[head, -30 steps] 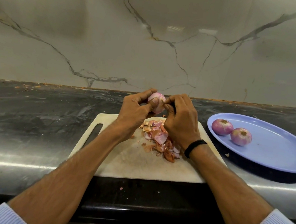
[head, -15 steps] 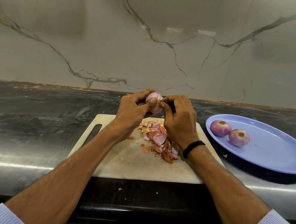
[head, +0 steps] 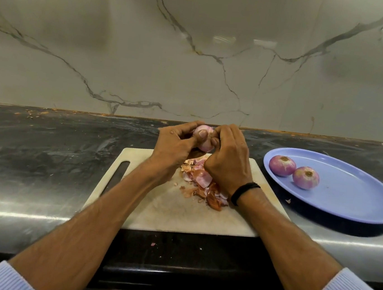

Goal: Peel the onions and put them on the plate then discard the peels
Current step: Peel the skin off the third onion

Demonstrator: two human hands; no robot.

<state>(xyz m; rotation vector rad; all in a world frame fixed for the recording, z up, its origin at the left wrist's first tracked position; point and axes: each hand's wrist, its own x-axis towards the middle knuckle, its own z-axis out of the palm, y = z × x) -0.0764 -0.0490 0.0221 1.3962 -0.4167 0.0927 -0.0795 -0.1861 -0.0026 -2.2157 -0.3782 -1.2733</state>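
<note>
Head view: the left grip (head: 174, 145) curls round the onion (head: 204, 138), thumb across its face. The right grip (head: 228, 158) pinches at its top. Both are raised above the cutting board's (head: 155, 212) far edge, mid-surface. It seems best to steady the bulb and pull the skin down in strips onto the peel pile (head: 202, 181). The onion looks pale pink, glossy and mostly bare. Two peeled onions (head: 282, 165) lie on the blue plate (head: 357, 197) toward the surface's right end.

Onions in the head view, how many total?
3. The rear onion and the front onion lie side by side on the blue plate. The held onion is gripped by the left hand and right hand above the cutting board. None looks hidden.
</note>
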